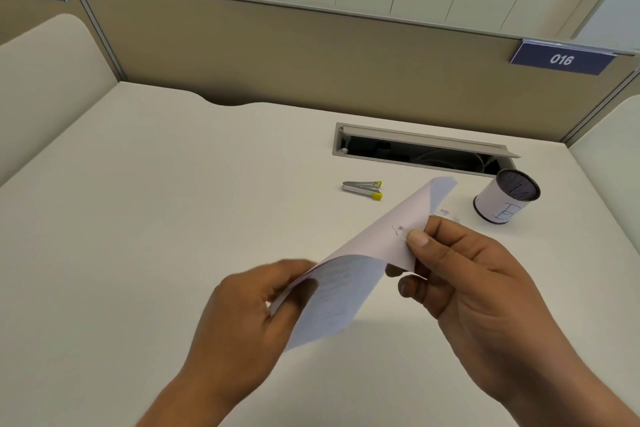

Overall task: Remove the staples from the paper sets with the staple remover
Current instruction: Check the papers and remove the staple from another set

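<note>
A white paper set is held up above the desk, bent into a fold. My left hand pinches its lower left edge. My right hand grips its right corner, thumb pressed beside a small staple. The metal staple remover with yellow tips lies on the desk beyond the paper, apart from both hands. Small clear bits, possibly loose staples, lie on the desk just right of the paper; they are too small to tell.
A mesh pen cup wrapped in white paper marked "B" stands at the right. Behind it is an open cable slot in the white desk. Beige partition walls with number labels enclose the desk.
</note>
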Demonstrator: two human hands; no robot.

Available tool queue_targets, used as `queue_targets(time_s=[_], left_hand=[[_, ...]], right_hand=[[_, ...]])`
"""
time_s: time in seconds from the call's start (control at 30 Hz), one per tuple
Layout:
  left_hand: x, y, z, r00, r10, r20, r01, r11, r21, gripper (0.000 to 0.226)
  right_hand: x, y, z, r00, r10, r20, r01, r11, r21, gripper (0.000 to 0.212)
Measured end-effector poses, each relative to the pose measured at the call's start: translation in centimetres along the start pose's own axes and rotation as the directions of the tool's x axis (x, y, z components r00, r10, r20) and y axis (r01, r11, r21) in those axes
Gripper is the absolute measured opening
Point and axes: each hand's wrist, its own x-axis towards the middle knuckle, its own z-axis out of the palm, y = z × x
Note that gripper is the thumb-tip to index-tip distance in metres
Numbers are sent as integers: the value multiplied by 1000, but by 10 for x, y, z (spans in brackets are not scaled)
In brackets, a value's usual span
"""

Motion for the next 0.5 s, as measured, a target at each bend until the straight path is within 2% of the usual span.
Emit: queue_targets(time_s=[0.07, 0.17, 0.2, 0.27, 0.3, 0.37, 0.43, 0.5], left_hand=[[-2, -3, 1, 999, -38, 15, 38, 999, -30, 22], [-1, -6, 3, 995, -100, 2, 100, 989, -111, 25], [1, -6, 4, 990, -138, -4, 136, 979, -150, 22], [5, -7, 5, 972, -235, 22, 233, 939, -254, 18], [8, -8, 4, 959, -280, 42, 280, 914, -294, 19], [12, -10, 4, 933, -353, 70, 354, 867, -350, 23], [17, -13, 4, 913, -400, 86, 397, 818, -416, 23], [21, -18, 5, 890, -447, 96, 435, 763, -479, 22]], right_hand=[[2, 2, -2, 1000, 0, 1, 0, 1000, -4, 22], [7, 9, -7, 1000, -16, -9, 15, 994, -110, 41], [9, 14, -10, 996, -38, -78, 24, 985, -171, 36], [15, 27, -18, 948, -120, -296, 31, 956, -291, 9], [19, 35, -23, 905, -159, -394, 9, 934, -357, 11], [23, 52, -34, 858, -172, -485, -68, 896, -438, 34], [26, 70, -44, 878, -43, -477, -168, 905, -392, 43], [27, 91, -53, 904, 170, -393, -293, 915, -277, 30]])
